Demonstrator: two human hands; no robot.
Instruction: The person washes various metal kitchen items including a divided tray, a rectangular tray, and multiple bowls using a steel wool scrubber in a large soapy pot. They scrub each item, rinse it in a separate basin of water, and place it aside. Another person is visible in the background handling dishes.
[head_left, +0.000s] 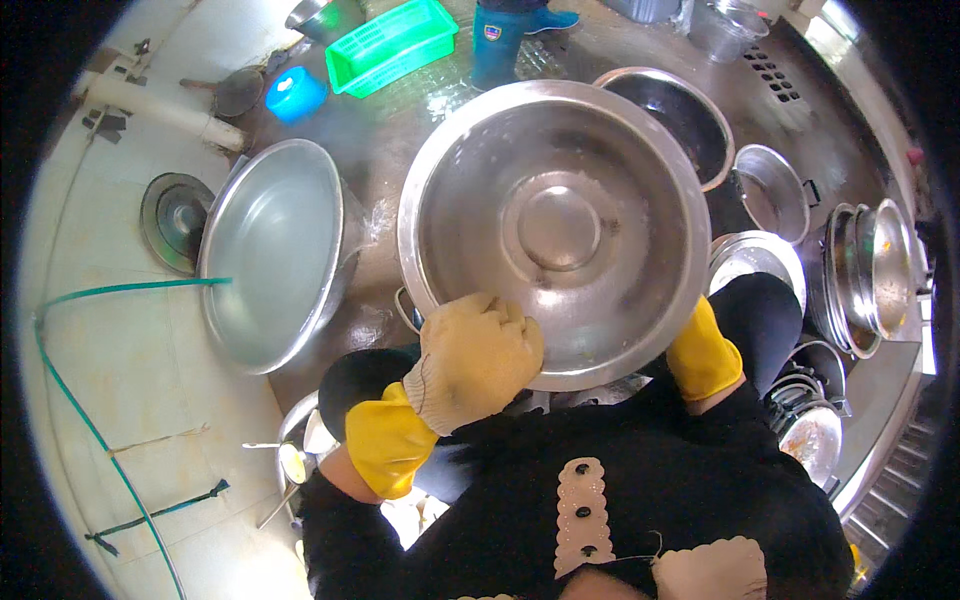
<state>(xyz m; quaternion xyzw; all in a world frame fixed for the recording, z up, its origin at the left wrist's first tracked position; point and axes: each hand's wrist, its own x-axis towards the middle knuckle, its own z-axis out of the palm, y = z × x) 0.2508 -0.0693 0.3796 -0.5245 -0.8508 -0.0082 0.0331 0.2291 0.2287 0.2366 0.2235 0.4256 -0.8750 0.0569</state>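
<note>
A large round stainless steel basin (480, 187) is tilted up before me, its inside facing me. My left hand (480, 352), in a beige knit glove over a yellow rubber glove, lies at the basin's near left rim with its fingers curled; whether it grips the rim or a cloth, I cannot tell. My right hand (701, 352), in a yellow rubber glove, is at the lower right rim, its fingers hidden behind the basin. At the left stands a big metal tub (274, 255) of cloudy water, with the end of a green hose (135, 286) over it.
Beyond the basin are a green plastic basket (394, 49), a blue container (296, 94) and another person's boot (496, 45). On the right stand a dark-bottomed basin (675, 124), a handled pan (772, 191) and stacked metal bowls (885, 270). A round lid (178, 221) leans on the left wall.
</note>
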